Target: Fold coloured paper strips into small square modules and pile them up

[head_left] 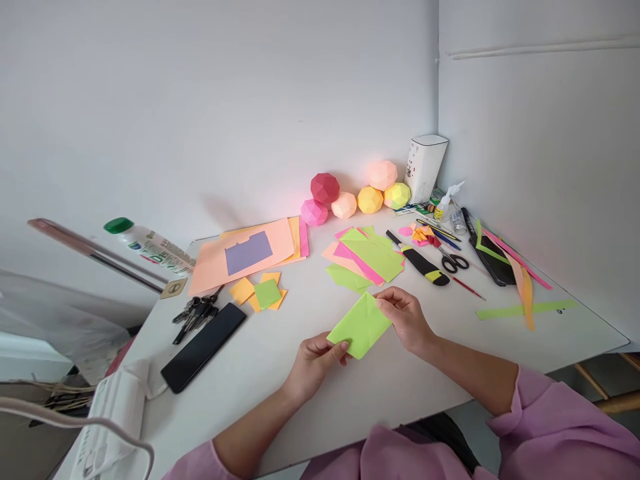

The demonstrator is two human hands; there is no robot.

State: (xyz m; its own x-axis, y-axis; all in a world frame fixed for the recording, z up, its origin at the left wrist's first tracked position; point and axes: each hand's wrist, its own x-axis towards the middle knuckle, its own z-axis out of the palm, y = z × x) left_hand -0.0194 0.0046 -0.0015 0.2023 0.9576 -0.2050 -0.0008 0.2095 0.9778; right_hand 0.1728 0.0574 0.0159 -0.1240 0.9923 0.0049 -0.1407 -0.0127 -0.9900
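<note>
A bright green sheet of paper with faint crease lines is held above the near part of the white table. My left hand pinches its lower left corner, thumb on top. At the upper right edge, my right hand grips the same sheet between thumb and fingers. Just beyond it lies a pile of green, pink and peach paper pieces. A yellow-and-black utility knife rests to the right of that pile, with black-handled scissors beside it.
Faceted paper balls line the wall near a white container. Peach sheets, small orange and green squares, keys and a black phone lie left. Paper strips and a glue bottle are right.
</note>
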